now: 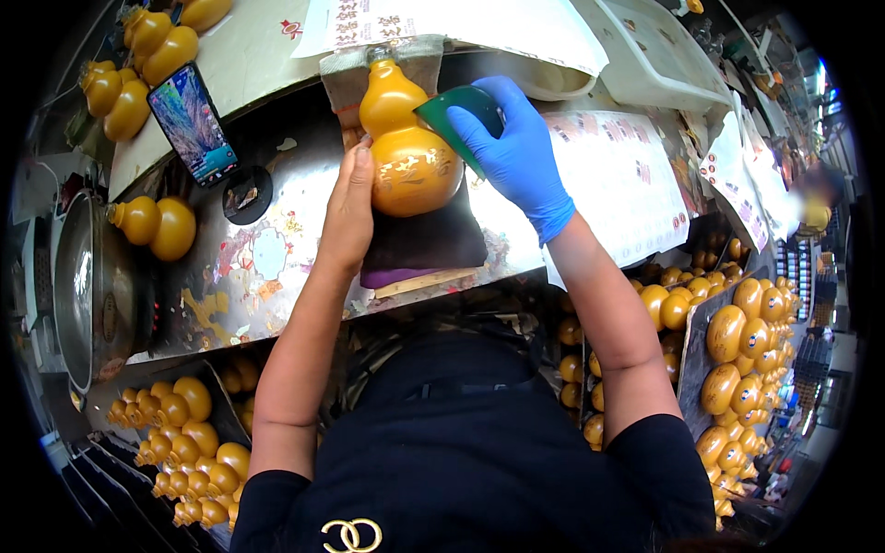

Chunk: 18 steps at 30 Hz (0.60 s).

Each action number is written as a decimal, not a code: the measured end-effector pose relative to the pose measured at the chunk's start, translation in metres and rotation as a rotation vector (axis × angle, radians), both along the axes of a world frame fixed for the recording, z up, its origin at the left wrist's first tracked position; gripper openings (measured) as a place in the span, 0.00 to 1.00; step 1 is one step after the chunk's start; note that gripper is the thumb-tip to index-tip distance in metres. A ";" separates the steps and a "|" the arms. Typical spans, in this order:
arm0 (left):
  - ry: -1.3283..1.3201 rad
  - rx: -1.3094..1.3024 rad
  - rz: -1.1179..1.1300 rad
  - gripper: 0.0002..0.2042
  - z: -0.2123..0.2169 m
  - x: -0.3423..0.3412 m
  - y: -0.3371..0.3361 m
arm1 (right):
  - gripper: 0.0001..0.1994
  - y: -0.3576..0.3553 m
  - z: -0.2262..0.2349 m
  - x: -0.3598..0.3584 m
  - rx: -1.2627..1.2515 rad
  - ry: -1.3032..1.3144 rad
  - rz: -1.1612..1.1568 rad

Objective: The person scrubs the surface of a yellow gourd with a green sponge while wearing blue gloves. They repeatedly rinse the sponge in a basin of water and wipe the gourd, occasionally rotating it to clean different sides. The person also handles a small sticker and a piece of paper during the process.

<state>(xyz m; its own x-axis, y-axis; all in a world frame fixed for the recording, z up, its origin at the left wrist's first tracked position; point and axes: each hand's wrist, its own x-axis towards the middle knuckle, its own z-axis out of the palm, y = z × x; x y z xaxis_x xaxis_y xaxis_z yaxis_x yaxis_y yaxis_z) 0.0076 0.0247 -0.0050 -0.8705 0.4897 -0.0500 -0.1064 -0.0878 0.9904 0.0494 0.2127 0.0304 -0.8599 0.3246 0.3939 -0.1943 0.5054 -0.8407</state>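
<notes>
A glossy yellow gourd-shaped bottle (402, 164) lies on a dark pad (429, 244), its neck pointing away from me. Gold-coloured marks show on its larger bulb. My bare left hand (350, 203) grips the bottle's left side, some fingers hidden behind it. In a blue glove, my right hand (518, 158) is closed on a green flat scraper (452, 120). The scraper's tip is at the bottle's waist, on the right side; whether it touches there I cannot tell.
A phone (192, 124) stands propped at the left, near another gourd-shaped bottle (171, 228) and a large metal pan (88, 286). Printed paper sheets (613, 175) cover the right of the metal worktop (304, 304). A pale plastic tray (659, 51) is at the far right. Bottles are stacked on both sides.
</notes>
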 end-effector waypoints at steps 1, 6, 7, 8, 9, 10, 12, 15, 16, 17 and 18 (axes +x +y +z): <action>-0.008 -0.009 -0.006 0.27 0.001 -0.002 -0.002 | 0.16 -0.003 0.000 0.004 -0.111 0.012 -0.009; 0.022 0.005 -0.031 0.29 -0.009 -0.001 0.000 | 0.17 -0.022 -0.015 0.016 -0.383 -0.010 -0.053; 0.044 -0.019 -0.035 0.29 -0.008 -0.001 0.000 | 0.17 -0.018 -0.021 0.016 -0.299 -0.016 -0.101; 0.067 -0.042 -0.038 0.30 -0.008 -0.001 0.001 | 0.17 -0.016 -0.023 0.016 -0.280 -0.010 -0.126; 0.056 -0.042 -0.034 0.30 -0.008 -0.001 0.001 | 0.17 -0.015 -0.024 0.016 -0.261 -0.001 -0.149; 0.047 -0.042 -0.030 0.30 -0.008 -0.002 0.000 | 0.18 -0.015 -0.025 0.017 -0.242 0.008 -0.172; 0.028 -0.031 -0.030 0.30 -0.009 -0.002 -0.001 | 0.18 -0.017 -0.025 0.020 -0.263 0.071 -0.231; 0.013 -0.010 -0.044 0.30 -0.009 -0.003 -0.001 | 0.19 -0.033 -0.034 0.028 -0.255 0.181 -0.189; 0.015 -0.012 -0.051 0.30 -0.008 -0.003 0.000 | 0.20 -0.039 -0.038 0.031 -0.246 0.216 -0.154; 0.017 -0.015 -0.057 0.30 -0.008 -0.003 0.001 | 0.20 -0.041 -0.038 0.032 -0.251 0.118 -0.226; 0.021 -0.021 -0.056 0.30 -0.007 -0.003 0.000 | 0.20 -0.041 -0.040 0.032 -0.258 0.137 -0.244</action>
